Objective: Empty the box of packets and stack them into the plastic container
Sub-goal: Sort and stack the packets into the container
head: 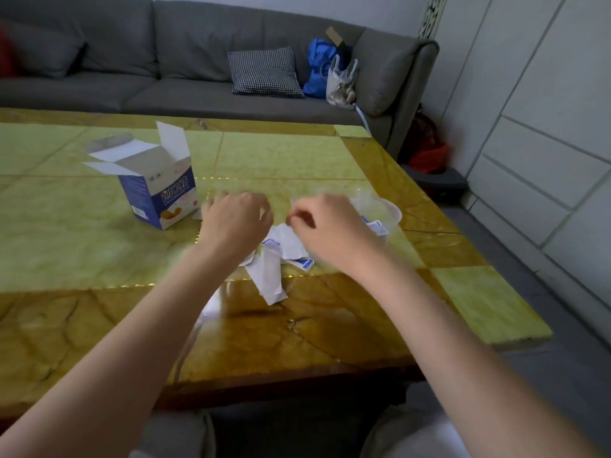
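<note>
An opened blue-and-white box [158, 190], standing just left of the left hand [236, 219], carries large white characters above a line of small Latin capitals too blurred to read reliably.

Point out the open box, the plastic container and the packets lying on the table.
open box [165, 200]: head view, on its printed blue and white front face.
plastic container [393, 209]: head view, on its clear right rim.
packets [269, 276]: head view, on the long white packet nearest the camera.

table [297, 153]: glossy polished stone | box [158, 193]: printed cardboard | container [391, 209]: clear plastic | sofa [185, 54]: matt cloth
</note>
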A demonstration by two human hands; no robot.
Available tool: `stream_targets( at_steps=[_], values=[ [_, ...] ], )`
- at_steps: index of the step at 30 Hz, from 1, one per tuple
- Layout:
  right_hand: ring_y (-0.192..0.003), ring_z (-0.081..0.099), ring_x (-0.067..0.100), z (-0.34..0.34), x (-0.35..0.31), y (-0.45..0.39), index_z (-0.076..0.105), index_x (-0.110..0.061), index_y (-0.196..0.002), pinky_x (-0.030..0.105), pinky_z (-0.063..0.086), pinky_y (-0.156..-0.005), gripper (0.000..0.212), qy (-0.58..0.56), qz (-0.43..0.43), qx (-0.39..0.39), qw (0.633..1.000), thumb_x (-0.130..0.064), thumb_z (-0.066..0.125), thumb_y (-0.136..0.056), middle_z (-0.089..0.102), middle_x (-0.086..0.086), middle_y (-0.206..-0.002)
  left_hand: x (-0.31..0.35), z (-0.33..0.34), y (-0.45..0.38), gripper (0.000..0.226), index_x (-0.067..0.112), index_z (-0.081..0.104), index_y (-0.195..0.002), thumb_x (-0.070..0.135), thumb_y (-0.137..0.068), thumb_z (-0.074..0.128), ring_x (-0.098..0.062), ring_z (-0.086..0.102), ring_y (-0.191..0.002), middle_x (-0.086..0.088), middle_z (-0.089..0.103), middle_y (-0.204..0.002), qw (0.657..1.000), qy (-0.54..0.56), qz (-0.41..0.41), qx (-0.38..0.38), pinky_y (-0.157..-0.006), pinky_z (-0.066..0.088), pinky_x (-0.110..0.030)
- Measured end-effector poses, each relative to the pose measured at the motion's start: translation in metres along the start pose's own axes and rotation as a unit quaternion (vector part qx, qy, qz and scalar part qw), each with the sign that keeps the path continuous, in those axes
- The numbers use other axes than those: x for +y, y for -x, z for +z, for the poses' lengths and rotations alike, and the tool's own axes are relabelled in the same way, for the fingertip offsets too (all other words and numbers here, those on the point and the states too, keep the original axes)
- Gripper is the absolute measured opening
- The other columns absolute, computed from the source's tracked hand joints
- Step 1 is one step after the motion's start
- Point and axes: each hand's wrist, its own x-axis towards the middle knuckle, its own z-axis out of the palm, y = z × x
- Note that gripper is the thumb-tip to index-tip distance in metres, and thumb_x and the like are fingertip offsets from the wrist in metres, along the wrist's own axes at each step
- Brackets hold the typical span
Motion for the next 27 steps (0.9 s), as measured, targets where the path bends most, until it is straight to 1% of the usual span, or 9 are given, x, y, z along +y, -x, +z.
stream_targets(
  at_steps=[4,7,9,11,13,17,21,24,27],
  values=[
    [-0.129,0.036,0.027,0.050,-0.015,0.014,0.039,-0.015,-0.135,0.039,0.034,-0.101,0.044,0.031,0.011,-0.188,0.982,-0.032,0.047,-0.095,0.037,0.009,-0.142,-0.043,0.016,0.012,0.069,0.005,0.032,-0.134,0.055,-0.087,0.044,-0.040,0.037,-0.123,-0.021,0.040,-0.135,0.972,-0.096,-0.133,-0.171,-0.098,0.036,-0.043],
    [-0.136,0.023,0.033,0.070,-0.015,0.016,0.023,-0.022,-0.143,0.047,0.027,-0.106,0.061,0.093,-0.008,-0.195,0.976,-0.044,0.048,-0.092,0.015,0.008,-0.154,-0.053,0.026,0.018,0.076,0.002,0.032,-0.133,0.057,-0.083,0.048,-0.037,0.041,-0.121,-0.020,0.041,-0.132,0.973,-0.118,-0.099,-0.174,-0.098,0.037,-0.042],
    [-0.136,0.020,0.033,0.077,-0.015,0.012,0.017,-0.023,-0.146,0.047,0.027,-0.106,0.066,0.138,-0.018,-0.180,0.974,-0.048,0.045,-0.092,0.010,0.004,-0.156,-0.052,0.023,0.020,0.069,0.004,0.034,-0.135,0.044,-0.084,0.058,-0.034,0.042,-0.122,-0.017,0.042,-0.134,0.983,-0.023,-0.076,-0.164,-0.100,0.037,-0.040],
    [-0.133,0.022,0.032,0.083,-0.013,0.007,0.018,-0.024,-0.145,0.046,0.027,-0.103,0.066,0.135,-0.009,-0.170,0.976,-0.050,0.044,-0.091,0.016,-0.001,-0.155,-0.049,0.015,0.024,0.065,0.006,0.034,-0.135,0.027,-0.082,0.065,-0.031,0.047,-0.120,-0.015,0.046,-0.133,0.978,0.100,-0.070,-0.170,-0.096,0.040,-0.036],
    [-0.126,0.029,0.029,0.087,-0.011,0.003,0.033,-0.024,-0.137,0.043,0.030,-0.097,0.057,0.118,-0.010,-0.149,0.982,-0.052,0.047,-0.089,0.033,-0.005,-0.147,-0.050,0.010,0.029,0.065,0.012,0.037,-0.133,0.020,-0.078,0.069,-0.028,0.053,-0.109,-0.014,0.053,-0.124,0.966,0.179,-0.074,-0.170,-0.086,0.043,-0.032],
    [-0.113,0.042,0.026,0.091,-0.012,-0.004,0.054,-0.019,-0.117,0.040,0.035,-0.091,0.040,0.051,-0.007,-0.094,0.994,-0.044,0.058,-0.085,0.058,-0.001,-0.120,-0.060,0.008,0.031,0.066,0.021,0.041,-0.130,0.019,-0.074,0.075,-0.020,0.052,-0.091,-0.011,0.057,-0.112,0.950,0.239,-0.104,-0.170,-0.084,0.046,-0.032],
    [-0.103,0.049,0.025,0.090,-0.011,-0.008,0.061,-0.011,-0.105,0.040,0.043,-0.088,0.037,0.033,-0.031,-0.095,0.994,-0.041,0.063,-0.083,0.063,0.004,-0.105,-0.070,0.003,0.031,0.059,0.019,0.045,-0.126,0.009,-0.074,0.073,-0.023,0.058,-0.084,-0.005,0.055,-0.094,0.931,0.310,-0.130,-0.143,-0.069,0.052,-0.033],
    [-0.102,0.053,0.020,0.085,-0.010,-0.009,0.061,-0.010,-0.110,0.028,0.044,-0.087,0.036,-0.034,-0.010,-0.090,0.995,-0.035,0.064,-0.085,0.062,0.006,-0.107,-0.078,0.001,0.031,0.062,0.020,0.043,-0.128,0.006,-0.075,0.072,-0.024,0.060,-0.090,-0.005,0.059,-0.098,0.927,0.324,-0.142,-0.127,-0.074,0.054,-0.036],
    [-0.091,0.057,0.011,0.078,-0.014,-0.012,0.058,-0.008,-0.116,0.021,0.045,-0.084,0.038,-0.147,0.054,-0.042,0.987,-0.030,0.064,-0.086,0.063,0.003,-0.111,-0.081,-0.002,0.033,0.072,0.024,0.036,-0.134,0.005,-0.075,0.072,-0.025,0.058,-0.104,-0.012,0.057,-0.120,0.927,0.336,-0.138,-0.097,-0.077,0.053,-0.036]
  ],
)
